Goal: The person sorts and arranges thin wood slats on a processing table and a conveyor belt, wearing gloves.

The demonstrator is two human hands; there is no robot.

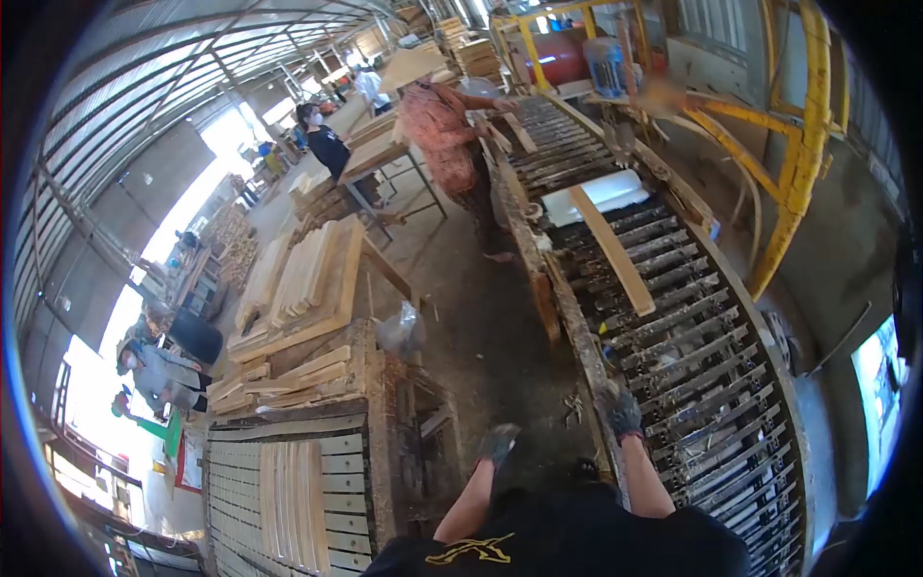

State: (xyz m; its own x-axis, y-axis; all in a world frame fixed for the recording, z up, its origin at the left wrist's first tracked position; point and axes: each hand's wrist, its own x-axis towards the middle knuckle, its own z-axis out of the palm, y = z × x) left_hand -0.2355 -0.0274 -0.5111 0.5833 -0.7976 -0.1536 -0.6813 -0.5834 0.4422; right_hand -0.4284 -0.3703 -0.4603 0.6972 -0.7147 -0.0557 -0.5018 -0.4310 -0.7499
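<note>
My left hand (499, 442), in a dark glove with pale fingertips, hangs over the floor between the table and the conveyor. Its fingers look loosely stretched, with nothing visible in them. My right hand (621, 410), gloved too, lies at the near rail (585, 351) of the slatted conveyor (687, 380), its fingers pointing forward and holding nothing that I can see. Farther up, a wooden board (612, 252) lies aslant on the slats, one end over a whitish roller (596, 198).
A co-worker in a straw hat (447, 135) handles a wood piece (520, 133) beside the conveyor. Left are a slatted table (336, 471) with wood strips (293, 505), stacked boards (306, 269) and a plastic bag (401, 329). A yellow frame (803, 163) stands right.
</note>
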